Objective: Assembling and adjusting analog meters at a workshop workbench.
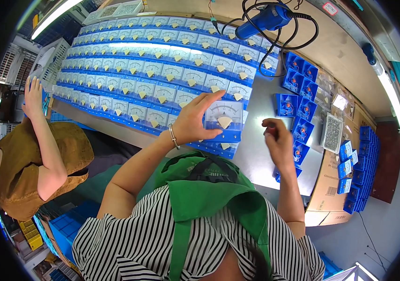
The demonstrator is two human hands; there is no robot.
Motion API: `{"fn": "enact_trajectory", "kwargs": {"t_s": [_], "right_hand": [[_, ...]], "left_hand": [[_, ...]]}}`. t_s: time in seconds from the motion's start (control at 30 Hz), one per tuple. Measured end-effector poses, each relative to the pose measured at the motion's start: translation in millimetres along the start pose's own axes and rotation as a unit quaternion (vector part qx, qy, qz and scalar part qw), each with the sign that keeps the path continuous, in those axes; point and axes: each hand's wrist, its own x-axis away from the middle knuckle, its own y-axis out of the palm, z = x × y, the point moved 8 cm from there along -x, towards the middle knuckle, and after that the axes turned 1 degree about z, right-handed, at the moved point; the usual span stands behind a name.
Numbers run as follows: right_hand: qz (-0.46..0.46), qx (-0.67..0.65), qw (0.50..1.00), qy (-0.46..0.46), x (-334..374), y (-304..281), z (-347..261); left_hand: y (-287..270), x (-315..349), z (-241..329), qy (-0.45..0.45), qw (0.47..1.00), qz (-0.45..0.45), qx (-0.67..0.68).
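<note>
My left hand [191, 121] grips a square panel meter [224, 110] by its left side, thumb and fingers spread over the edges. The meter has a blue base, a clear front, a white dial and a pale cream fan-shaped piece low on its face. It is at the front right end of many similar meters [162, 96] set out in rows. To the right of the held meter, apart from it, my right hand [280, 144] has its fingers curled together above the metal tabletop; whatever they pinch is too small to make out.
Open blue housings [301, 130] with small parts inside stand right of my right hand. Beyond them are a tray of small metal pieces [332, 133] and stacked blue cases [367, 159]. A blue corded tool [265, 21] hangs overhead. At left, a co-worker's arm [45, 126] reaches over the table.
</note>
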Motion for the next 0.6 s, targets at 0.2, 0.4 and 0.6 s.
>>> {"fn": "enact_trajectory", "kwargs": {"t_s": [0.2, 0.4, 0.6], "right_hand": [[0.025, -0.275, 0.934, -0.228, 19, 3, -105], [0.071, -0.311, 0.915, -0.246, 19, 7, -102], [0.09, -0.307, 0.917, -0.24, 15, 14, -94]], "left_hand": [[13, -1, 7, -0.002, 1.0, -0.025, 0.007], [11, 2, 10, -0.003, 0.999, -0.021, 0.028], [7, 2, 14, -0.015, 0.999, -0.011, 0.029]]}}
